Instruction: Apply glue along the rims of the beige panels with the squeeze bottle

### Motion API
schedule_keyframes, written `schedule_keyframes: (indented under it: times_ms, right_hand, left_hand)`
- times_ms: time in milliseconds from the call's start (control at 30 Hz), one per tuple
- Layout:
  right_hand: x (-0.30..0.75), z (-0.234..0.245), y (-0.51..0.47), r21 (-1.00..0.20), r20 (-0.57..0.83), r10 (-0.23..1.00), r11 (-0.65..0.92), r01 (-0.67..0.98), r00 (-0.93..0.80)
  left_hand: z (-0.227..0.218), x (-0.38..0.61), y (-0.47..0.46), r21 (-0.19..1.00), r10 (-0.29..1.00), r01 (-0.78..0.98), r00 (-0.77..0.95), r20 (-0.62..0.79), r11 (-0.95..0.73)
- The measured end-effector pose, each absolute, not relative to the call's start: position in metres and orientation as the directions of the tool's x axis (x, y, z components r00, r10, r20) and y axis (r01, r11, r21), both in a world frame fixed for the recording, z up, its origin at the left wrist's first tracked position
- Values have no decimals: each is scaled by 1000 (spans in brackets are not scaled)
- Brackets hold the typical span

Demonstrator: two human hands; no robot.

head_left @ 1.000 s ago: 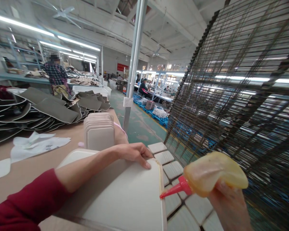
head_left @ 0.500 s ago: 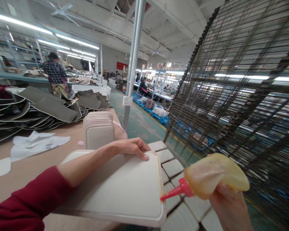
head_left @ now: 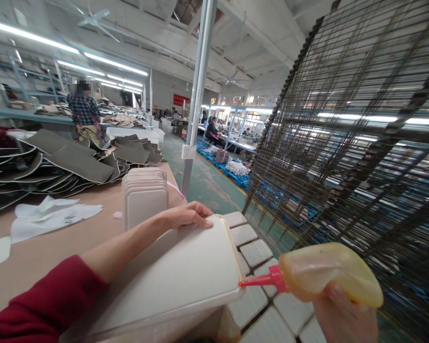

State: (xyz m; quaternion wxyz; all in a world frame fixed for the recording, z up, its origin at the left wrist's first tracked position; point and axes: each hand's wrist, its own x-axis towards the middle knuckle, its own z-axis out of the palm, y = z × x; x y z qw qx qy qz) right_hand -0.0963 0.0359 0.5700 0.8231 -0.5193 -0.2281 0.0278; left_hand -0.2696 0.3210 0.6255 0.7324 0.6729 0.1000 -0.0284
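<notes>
Glue bottle (head_left: 329, 274), soft and amber, sits squeezed in our right hand (head_left: 345, 317), fingers wrapped around it, its red nozzle (head_left: 260, 281) touching the near right corner of the white panel (head_left: 186, 271). We judge edge gluing is in hand; next calls for steady nozzle travel along the rim. At the panel's far edge our left hand (head_left: 188, 216) presses flat, fingers spread. Beyond the panel stand stacked pads (head_left: 145, 197).
</notes>
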Motion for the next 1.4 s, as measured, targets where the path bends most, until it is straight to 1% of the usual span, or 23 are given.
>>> schedule_keyframes:
  times_ms: [100, 167, 233, 333, 400, 467, 500, 600, 733, 833, 1033, 1100, 1267, 1400]
  right_hand:
    - [-102, 577, 40, -843, 334, 160, 491, 219, 929]
    - [-103, 576, 43, -839, 347, 97, 476, 263, 933]
    - [-101, 571, 45, -847, 369, 28, 422, 323, 929]
    - [-94, 559, 48, -855, 387, -32, 363, 371, 922]
    - [-91, 555, 50, -871, 398, -73, 282, 401, 915]
    - [-91, 557, 54, -889, 383, -116, 224, 400, 916]
    - [-93, 560, 57, -894, 368, -127, 222, 388, 921]
    - [-99, 572, 67, -892, 312, -123, 305, 335, 942]
    - [-101, 577, 76, -905, 243, -120, 328, 270, 962]
    - [-101, 577, 80, -915, 251, -100, 301, 269, 963]
    - [-111, 586, 91, -901, 324, -26, 297, 317, 946]
    - [-114, 588, 95, -903, 309, -21, 309, 300, 951]
    - [-115, 582, 101, -908, 215, -5, 367, 202, 977]
    - [-116, 575, 104, -872, 197, 69, 468, 143, 978]
  left_hand:
    - [618, -268, 327, 980, 144, 144, 976, -163, 135]
    - [613, -266, 330, 978, 185, 126, 970, -157, 168]
    - [608, -264, 332, 973, 234, 108, 960, -156, 204]
    - [601, -262, 333, 961, 312, 83, 936, -166, 263]
    - [598, -260, 333, 953, 364, 69, 914, -179, 295]
    - [595, -259, 333, 946, 403, 56, 895, -190, 320]
    - [593, -259, 333, 943, 420, 51, 887, -195, 330]
    - [589, -258, 334, 935, 454, 40, 867, -208, 353]
    - [585, -257, 337, 932, 497, 30, 839, -220, 362]
    - [583, -258, 340, 934, 520, 24, 825, -221, 357]
    - [581, -262, 345, 929, 529, 32, 814, -238, 370]
    - [580, -263, 346, 930, 531, 32, 814, -237, 365]
    - [577, -265, 351, 936, 546, 15, 808, -219, 353]
    - [574, -267, 358, 932, 530, 25, 817, -228, 362]
